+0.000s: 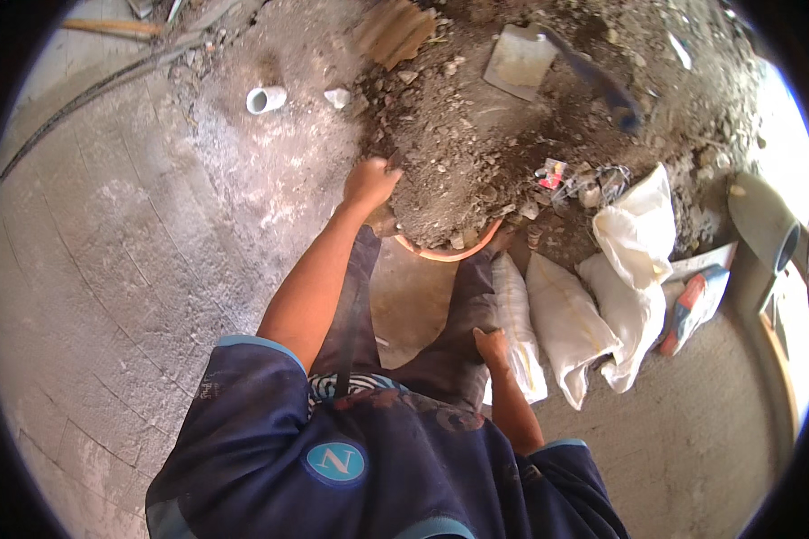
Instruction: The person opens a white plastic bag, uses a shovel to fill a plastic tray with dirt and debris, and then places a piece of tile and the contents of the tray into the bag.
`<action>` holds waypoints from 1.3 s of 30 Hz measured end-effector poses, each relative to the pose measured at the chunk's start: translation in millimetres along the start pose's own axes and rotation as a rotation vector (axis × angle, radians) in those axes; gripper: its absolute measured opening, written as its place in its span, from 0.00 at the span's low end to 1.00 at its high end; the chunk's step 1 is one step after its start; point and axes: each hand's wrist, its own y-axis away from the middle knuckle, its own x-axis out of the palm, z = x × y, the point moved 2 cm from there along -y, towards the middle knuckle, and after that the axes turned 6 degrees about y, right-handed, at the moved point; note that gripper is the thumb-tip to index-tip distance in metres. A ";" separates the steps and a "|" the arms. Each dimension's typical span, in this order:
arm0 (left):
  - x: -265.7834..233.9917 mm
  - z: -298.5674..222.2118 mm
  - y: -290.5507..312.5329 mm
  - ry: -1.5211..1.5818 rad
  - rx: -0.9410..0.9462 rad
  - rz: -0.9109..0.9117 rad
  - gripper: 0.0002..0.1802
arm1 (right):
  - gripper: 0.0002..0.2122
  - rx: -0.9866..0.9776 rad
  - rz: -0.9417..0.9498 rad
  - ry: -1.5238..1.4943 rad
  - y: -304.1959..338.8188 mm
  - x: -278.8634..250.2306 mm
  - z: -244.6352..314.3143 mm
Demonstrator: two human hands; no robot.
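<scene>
An orange-rimmed basin (449, 256), heaped with soil and rubble, stands between my legs at the foot of a debris pile (463, 117). My left hand (371, 184) is closed at the left side of the heap; what lies inside its fingers, if anything, is hidden. A small dark bit shows beside its thumb. Against my right thigh (463, 359) rests my right hand (491, 346), its thumb visible and its other fingers mostly hidden. Just right of that leg stand several filled white sacks (566, 323).
A flat greyish plate (520, 61) lies on the pile beside a long dark blue piece (595, 81). A short white pipe piece (266, 100) is on the floor at left. At far right are a grey pipe (764, 220) and a blue-and-red packet (695, 308).
</scene>
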 end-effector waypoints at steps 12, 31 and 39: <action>138.2 281.6 -115.2 0.253 -0.468 -0.126 0.43 | 0.34 0.211 -0.118 0.124 -23.8 36.5 41.1; 200.6 74.3 55.3 0.065 -0.180 -0.249 0.14 | 0.31 0.128 -0.214 -0.044 -26.9 41.3 5.9; 145.6 54.5 137.2 0.057 -0.100 -0.285 0.15 | 0.28 0.020 -0.254 -0.123 -39.4 49.2 -26.1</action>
